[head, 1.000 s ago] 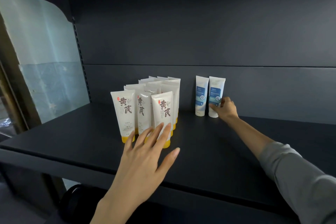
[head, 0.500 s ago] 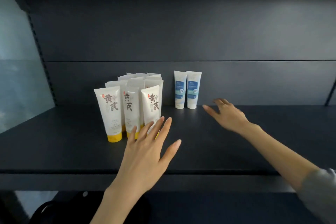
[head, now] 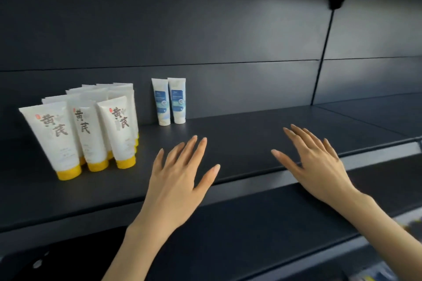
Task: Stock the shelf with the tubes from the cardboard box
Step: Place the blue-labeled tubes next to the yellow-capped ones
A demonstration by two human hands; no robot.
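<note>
Head view (only one given): both hands are seen spread over the front edge of the shelf (head: 246,143), fingers straight, nothing held. The left hand (head: 180,178) is approx. mid-frame, the right hand (head: 317,164) well apart to its right. Contact w/ the shelf cannot be told. A cluster of white tubes w/ yellow caps (head: 91,130) is stood cap-down at left. Two smaller blue-label tubes (head: 170,101) are stood cap-down, touching each other, against the back panel (head: 228,89). The cardboard box is not seen.

Handling, as judged: tubes are prob. light, soft-walled plastic, dented if squeezed hard, maybe a bit slick. The cap end is the stiff part. A tube is best taken round the lower body just above the cap & set down cap-first. Tall tubes are easily toppled, esp. beside neighbours.
</note>
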